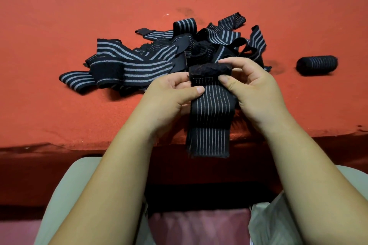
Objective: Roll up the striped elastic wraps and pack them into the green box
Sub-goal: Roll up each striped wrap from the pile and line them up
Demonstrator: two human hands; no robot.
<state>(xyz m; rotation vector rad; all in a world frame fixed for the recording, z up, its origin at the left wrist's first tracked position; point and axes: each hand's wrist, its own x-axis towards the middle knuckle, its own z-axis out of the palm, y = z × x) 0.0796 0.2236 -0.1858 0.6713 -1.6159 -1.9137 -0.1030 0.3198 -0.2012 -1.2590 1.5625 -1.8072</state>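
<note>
Right at the table's near edge, both hands are on one wrap (211, 117). Its top end is curled into a small fuzzy black roll, and the rest hangs down flat over the edge of the red cloth (59, 26), thin pale stripes running lengthwise. Left hand (169, 95) pinches the left end of that roll, thumb pressed on the striped face just under it, fingers tucked behind. Right hand (251, 85) does the same on the other side, thumb on the front, fingers curled over the top of the roll. So both are closed around the same wrap, nothing loose about either grip.

Just behind the hands sits the pile (169, 53) of unrolled wraps, all tangled, black with grey stripes, a few velcro patches showing. Off to the right, well apart from the pile, one finished roll (316, 64) lies on its side on the cloth.

Can't see the green box anywhere in the shot. Bottom of the view is just forearms and the person's lap in light trousers.
</note>
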